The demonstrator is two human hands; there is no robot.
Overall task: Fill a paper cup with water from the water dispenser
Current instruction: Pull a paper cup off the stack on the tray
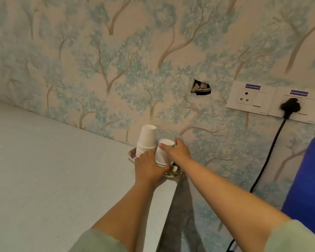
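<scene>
Two stacks of upside-down white paper cups stand on a small patterned plate (173, 174) at the counter's far right corner. The taller stack (146, 140) is on the left. My right hand (177, 150) grips the top cup of the shorter stack (162, 153), thumb on its left side, fingers over its base. My left hand (148, 167) rests low against the bottom of the shorter stack, fingers curled around it. A blue object (306, 180), maybe the dispenser's bottle, shows at the right edge.
The pale counter (53, 170) spreads to the left, and its right edge drops off beside the plate. A wall with tree wallpaper stands close behind. A socket panel (253, 96) with a black plug (290, 106) and hanging cord is on the right.
</scene>
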